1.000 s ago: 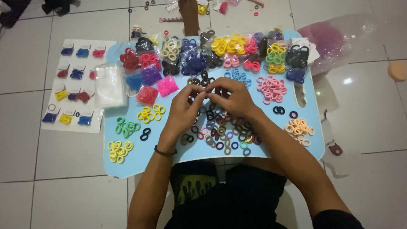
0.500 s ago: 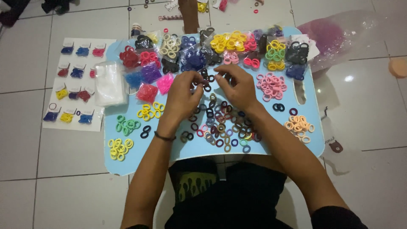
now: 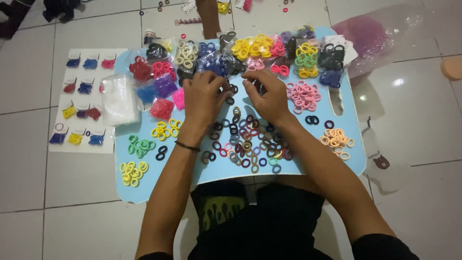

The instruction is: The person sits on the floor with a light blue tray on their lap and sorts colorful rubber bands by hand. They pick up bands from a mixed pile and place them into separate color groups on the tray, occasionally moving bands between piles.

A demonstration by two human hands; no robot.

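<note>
My left hand (image 3: 204, 98) and my right hand (image 3: 266, 96) are side by side over the middle of a light blue lap table (image 3: 346, 154). Their fingertips pinch small dark hair ties (image 3: 232, 89) between them. Just below the hands lies a loose pile of mixed dark and coloured hair ties (image 3: 248, 144). A black band sits on my left wrist (image 3: 187, 146). My forearms cover part of the pile.
Sorted ring heaps lie on the table: yellow (image 3: 131, 173), green (image 3: 140, 145), pink (image 3: 303, 95), peach (image 3: 336, 140). Bagged ties in many colours line the far edge (image 3: 250, 50). A clear plastic bag stack (image 3: 118, 98) and a white card sheet of ties (image 3: 79, 103) lie at left. A pink bag (image 3: 365, 33) sits at far right.
Both hands have shifted up the table, away from me, from the loose pile toward the bagged ties, still working small ties between the fingertips.
</note>
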